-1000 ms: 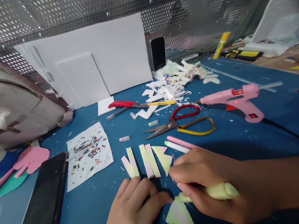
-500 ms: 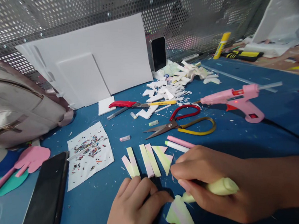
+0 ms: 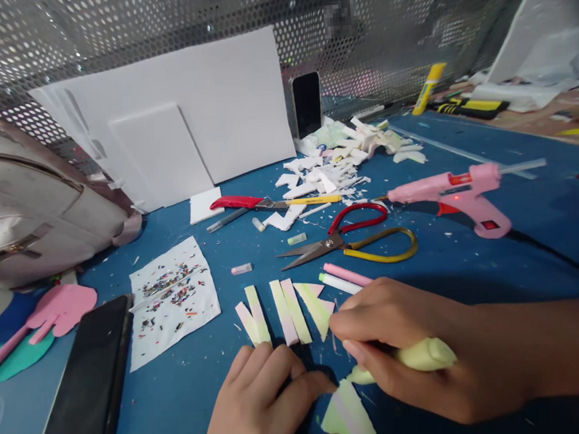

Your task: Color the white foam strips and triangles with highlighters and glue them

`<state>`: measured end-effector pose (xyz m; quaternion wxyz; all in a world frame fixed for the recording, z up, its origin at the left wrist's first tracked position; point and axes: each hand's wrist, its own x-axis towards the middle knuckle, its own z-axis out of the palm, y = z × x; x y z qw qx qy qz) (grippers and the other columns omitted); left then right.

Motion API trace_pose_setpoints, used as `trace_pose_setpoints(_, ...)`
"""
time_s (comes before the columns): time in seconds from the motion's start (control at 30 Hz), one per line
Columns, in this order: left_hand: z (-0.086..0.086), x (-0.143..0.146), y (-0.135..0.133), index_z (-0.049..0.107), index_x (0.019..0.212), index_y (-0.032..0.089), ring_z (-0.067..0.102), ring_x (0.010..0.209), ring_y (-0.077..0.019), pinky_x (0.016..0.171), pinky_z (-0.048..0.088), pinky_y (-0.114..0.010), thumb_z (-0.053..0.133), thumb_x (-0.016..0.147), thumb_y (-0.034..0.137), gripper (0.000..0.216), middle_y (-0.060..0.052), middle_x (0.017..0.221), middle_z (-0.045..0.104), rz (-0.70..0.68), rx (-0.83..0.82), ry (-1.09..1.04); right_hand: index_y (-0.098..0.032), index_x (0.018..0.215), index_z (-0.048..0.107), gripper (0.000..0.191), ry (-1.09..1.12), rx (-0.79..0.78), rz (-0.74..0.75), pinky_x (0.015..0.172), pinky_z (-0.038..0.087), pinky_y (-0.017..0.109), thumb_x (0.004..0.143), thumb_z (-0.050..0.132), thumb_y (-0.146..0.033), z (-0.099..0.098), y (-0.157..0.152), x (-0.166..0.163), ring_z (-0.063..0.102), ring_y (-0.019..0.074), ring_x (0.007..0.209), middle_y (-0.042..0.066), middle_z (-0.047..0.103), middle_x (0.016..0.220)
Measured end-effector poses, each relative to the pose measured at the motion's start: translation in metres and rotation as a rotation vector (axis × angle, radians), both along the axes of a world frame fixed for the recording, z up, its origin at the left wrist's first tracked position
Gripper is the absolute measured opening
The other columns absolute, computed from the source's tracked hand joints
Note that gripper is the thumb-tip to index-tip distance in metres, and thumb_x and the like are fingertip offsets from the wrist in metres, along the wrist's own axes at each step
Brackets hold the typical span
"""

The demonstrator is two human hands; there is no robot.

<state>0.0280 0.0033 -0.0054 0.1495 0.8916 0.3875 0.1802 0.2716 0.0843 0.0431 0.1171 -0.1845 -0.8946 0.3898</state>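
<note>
My right hand [image 3: 405, 355] is closed round a pale yellow-green marker [image 3: 425, 355], its tip at the upper corner of a triangular foam piece [image 3: 352, 414]. That piece is coloured light green with a pale lilac band. With index finger and thumb at its left edge, my left hand [image 3: 268, 399] pinches the foam piece against the table. Just beyond the hands lie several coloured foam strips [image 3: 283, 311] and a notched foam piece [image 3: 318, 308]. A pink marker [image 3: 347, 274] and a white marker [image 3: 339, 283] rest beside my right knuckles.
Scissors [image 3: 339, 240], a pink hot glue gun [image 3: 448, 194] and a red-handled cutting tool [image 3: 238, 201] lie farther back. White scraps [image 3: 326, 174] are heaped before a leaning white board [image 3: 241, 107]. A phone [image 3: 82, 387], speckled paper [image 3: 173, 296] and bag [image 3: 42, 203] occupy the left.
My right hand and the marker have shifted slightly left and up along the foam piece's corner. My left hand and the piece stay where they were.
</note>
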Motion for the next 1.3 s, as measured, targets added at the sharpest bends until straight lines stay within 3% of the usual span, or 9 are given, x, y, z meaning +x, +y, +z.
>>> trace_pose_setpoints(0.5,-0.0006,-0.0021,0.0025,0.059,0.125,0.026,0.059,0.077,-0.0173,0.064,0.043,-0.031,0.068,0.097,0.045,0.036,-0.001,0.091,0.061,-0.038,0.039,0.004,-0.023,0.075,0.032,0.022,-0.100,-0.045,0.022,0.055,0.027,0.028,0.092,0.043,-0.019,0.0046,-0.0032,-0.0005,0.036,0.0119,0.055,-0.004,0.041,0.062)
trace_pose_setpoints(0.93,-0.0009,-0.0019,0.0006,0.059,0.125,0.026,0.059,0.078,-0.0179,0.066,0.043,-0.032,0.068,0.097,0.045,0.035,0.000,0.091,0.062,-0.023,0.036,0.008,-0.024,0.075,0.030,0.022,-0.038,-0.039,0.029,0.054,0.025,0.029,0.091,0.045,-0.020,0.0042,-0.0049,-0.0023,0.035,0.0122,0.056,-0.004,0.039,0.062)
trace_pose_setpoints(1.03,-0.0010,-0.0015,0.0014,0.060,0.122,0.026,0.059,0.078,-0.0177,0.065,0.042,-0.032,0.069,0.095,0.044,0.033,0.000,0.091,0.062,-0.027,0.039,-0.008,-0.023,0.075,0.030,0.024,-0.031,-0.084,0.111,0.053,0.024,0.028,0.087,0.048,-0.015,0.0026,-0.0052,-0.0031,0.035,0.0110,0.056,-0.004,0.041,0.063)
trace_pose_setpoints(1.2,-0.0015,-0.0021,0.0032,0.058,0.124,0.026,0.058,0.078,-0.0181,0.066,0.043,-0.032,0.069,0.096,0.043,0.035,-0.001,0.091,0.062,-0.030,0.043,-0.002,-0.024,0.076,0.030,0.022,-0.008,-0.003,0.052,0.053,0.025,0.028,0.089,0.046,-0.017,0.0008,-0.0075,-0.0030,0.035,0.0120,0.055,-0.004,0.041,0.063)
trace_pose_setpoints(1.3,-0.0011,-0.0021,0.0030,0.058,0.123,0.026,0.058,0.079,-0.0182,0.066,0.043,-0.032,0.068,0.097,0.043,0.033,-0.001,0.091,0.061,-0.034,0.024,-0.006,-0.023,0.076,0.033,0.021,-0.014,-0.009,0.094,0.054,0.027,0.027,0.085,0.049,-0.013,0.0011,-0.0103,-0.0019,0.040,0.0119,0.059,-0.002,0.047,0.067)
